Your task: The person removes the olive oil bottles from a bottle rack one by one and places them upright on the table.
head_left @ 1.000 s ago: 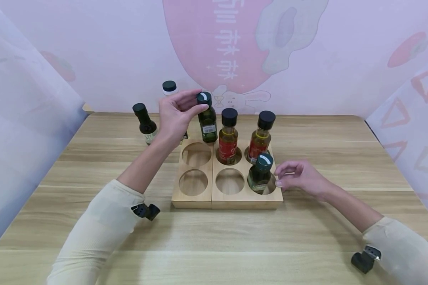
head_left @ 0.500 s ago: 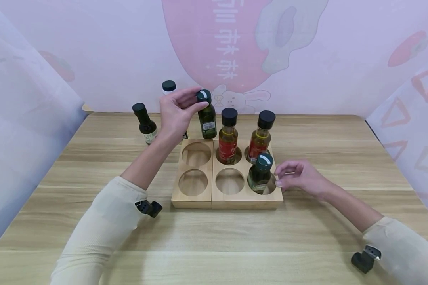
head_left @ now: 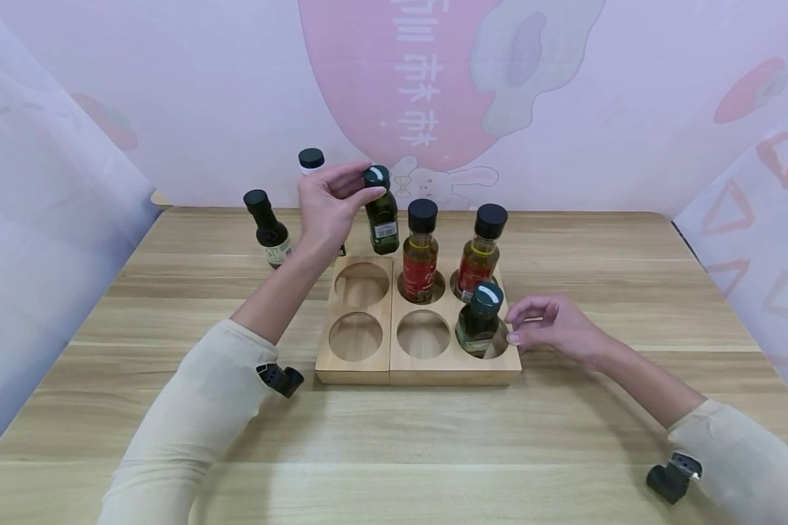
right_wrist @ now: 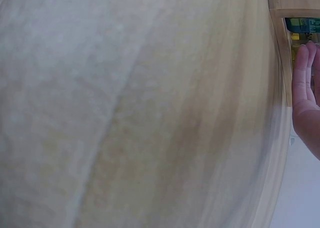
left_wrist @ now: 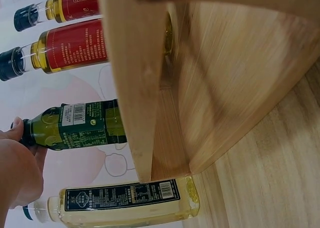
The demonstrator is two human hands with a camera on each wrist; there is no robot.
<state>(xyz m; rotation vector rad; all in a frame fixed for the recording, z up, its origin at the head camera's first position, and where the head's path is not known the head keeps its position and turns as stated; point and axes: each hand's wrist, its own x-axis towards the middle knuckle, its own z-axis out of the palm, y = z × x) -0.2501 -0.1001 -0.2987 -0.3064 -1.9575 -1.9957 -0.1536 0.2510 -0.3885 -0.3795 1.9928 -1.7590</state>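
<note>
My left hand (head_left: 328, 208) pinches the dark green cap of a green glass oil bottle (head_left: 384, 222) between thumb and fingers. That bottle hangs nearly upright over the back edge of a wooden rack (head_left: 357, 374) with round holes; in the left wrist view the rack hides its base. My right hand (head_left: 558, 332) has its fingers loosely bent, fingertips right at the rack's right side, holding nothing. Beside those fingertips a second green bottle (head_left: 478, 328) stands in the front right hole. Two red-labelled oil bottles, one in the middle (head_left: 420, 270) and one at right (head_left: 478, 266), fill back holes.
A dark bottle with a pale label (head_left: 272, 237) stands on the table left of the rack. Behind my left hand is a clear bottle of pale oil (left_wrist: 125, 203), its dark cap (head_left: 311, 158) showing in the head view. A printed cloth wall (head_left: 565, 146) closes off the back.
My left hand has lifted the green bottle slightly, then shifted a touch to the right; its forearm has swung right too. The right hand and the other bottles have stayed put.
</note>
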